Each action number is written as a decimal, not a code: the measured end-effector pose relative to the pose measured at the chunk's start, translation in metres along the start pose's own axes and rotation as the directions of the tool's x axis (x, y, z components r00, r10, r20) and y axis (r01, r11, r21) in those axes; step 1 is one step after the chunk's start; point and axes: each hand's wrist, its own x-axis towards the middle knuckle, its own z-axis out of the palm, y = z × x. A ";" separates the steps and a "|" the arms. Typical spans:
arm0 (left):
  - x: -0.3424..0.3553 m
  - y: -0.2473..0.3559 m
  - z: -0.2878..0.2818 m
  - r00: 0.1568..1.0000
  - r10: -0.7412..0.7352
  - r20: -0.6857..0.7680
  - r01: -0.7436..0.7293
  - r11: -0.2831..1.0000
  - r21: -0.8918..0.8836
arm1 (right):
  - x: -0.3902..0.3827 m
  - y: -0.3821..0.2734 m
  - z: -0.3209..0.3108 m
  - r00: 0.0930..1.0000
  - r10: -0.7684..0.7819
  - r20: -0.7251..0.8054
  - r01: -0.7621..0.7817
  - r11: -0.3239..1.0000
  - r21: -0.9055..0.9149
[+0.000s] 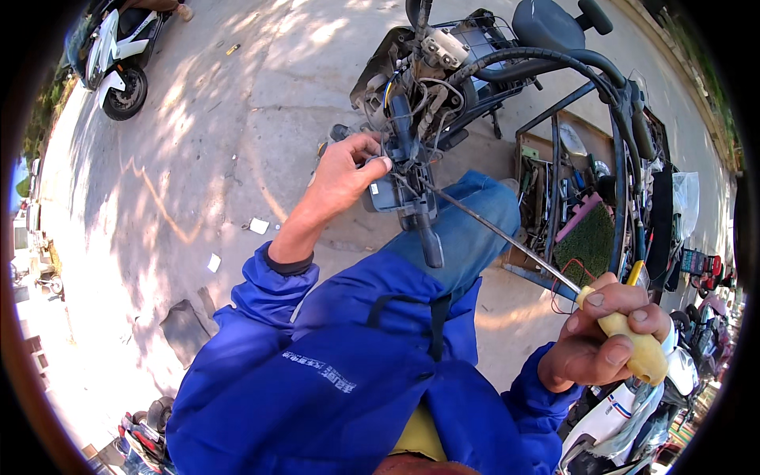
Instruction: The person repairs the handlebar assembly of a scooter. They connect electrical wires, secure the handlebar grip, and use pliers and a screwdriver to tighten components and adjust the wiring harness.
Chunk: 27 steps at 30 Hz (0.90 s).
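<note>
A long screwdriver (645, 354) with a yellow handle is gripped in my right hand (606, 332) at the lower right, fingers wrapped round it. Its metal shaft slants up and left, the tip end reaching dark parts beside the black handle grip (428, 240). My left hand (346, 170) is closed at the left side of the stripped vehicle front (423, 103), thumb against the fingers; what they pinch is hidden. Below that hand hangs a dark plastic housing (383, 197). Loose cables and wires (434, 99) surround the exposed metal parts.
A frame with a tray of tools (554, 186) stands at the right, a green mat piece (587, 247) in it. A black seat (548, 25) rises behind. More motorbikes crowd the lower right. One white scooter (119, 63) is parked far left. Paper scraps (259, 226) lie on the concrete.
</note>
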 end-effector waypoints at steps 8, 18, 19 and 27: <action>-0.002 0.008 0.001 1.000 -0.004 0.015 0.005 1.000 -0.009 | 0.001 0.022 0.013 0.994 0.016 0.111 -0.027 0.995 0.100; 0.002 -0.005 0.002 0.998 0.060 -0.003 -0.060 0.996 -0.069 | 0.003 0.033 0.035 0.926 0.067 0.372 -0.093 0.994 0.052; 0.001 -0.006 0.001 1.000 0.021 0.007 -0.021 0.998 -0.062 | -0.001 0.035 0.040 0.907 0.175 0.384 -0.181 0.983 -0.021; -0.001 -0.002 0.005 1.000 -0.028 -0.005 0.028 0.995 -0.100 | -0.014 0.044 0.055 0.927 -0.024 0.374 0.022 1.000 0.008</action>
